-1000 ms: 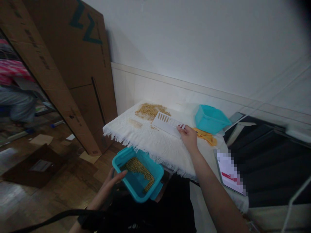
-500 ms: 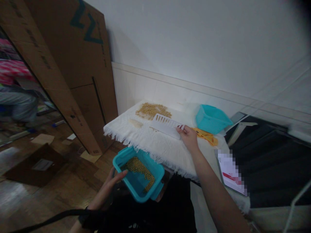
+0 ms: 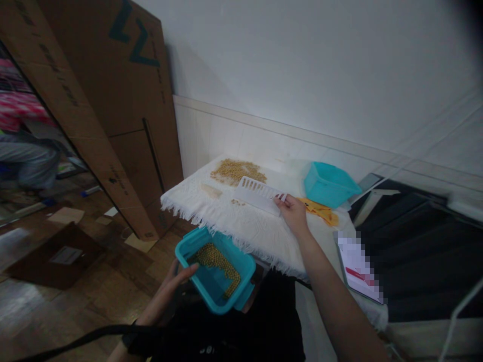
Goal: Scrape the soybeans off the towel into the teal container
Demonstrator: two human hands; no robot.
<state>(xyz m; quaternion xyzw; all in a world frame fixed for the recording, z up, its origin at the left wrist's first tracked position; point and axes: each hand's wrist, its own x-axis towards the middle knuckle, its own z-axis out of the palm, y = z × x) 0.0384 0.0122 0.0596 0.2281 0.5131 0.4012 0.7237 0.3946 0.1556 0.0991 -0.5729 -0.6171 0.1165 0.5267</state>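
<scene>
My left hand [image 3: 183, 276] grips the near-left rim of a turquoise plastic basket [image 3: 215, 304], thumb over the edge, just below the table's fringed front edge. Soybeans [image 3: 217, 261] lie in a band across the basket's floor. With fingers pinched on its right end, my right hand [image 3: 290, 208] holds a white slotted plastic strip [image 3: 260, 196] low over the table cloth. Behind the strip spreads a pile of soybeans [image 3: 236, 171]. A few loose beans [image 3: 237, 202] sit on the cloth in front of it.
A second turquoise basket [image 3: 328, 183] stands at the table's back right, by an orange cloth [image 3: 320, 212]. A tablet [image 3: 360, 269] lies on the right edge. A tall cardboard box [image 3: 124, 100] leans at left; flattened cardboard [image 3: 56, 256] lies on the floor. A person's leg [image 3: 30, 156] shows far left.
The white strip has shifted very slightly, and a small cluster of beans in front of it now shows more plainly. The left hand and its basket have stayed in place.
</scene>
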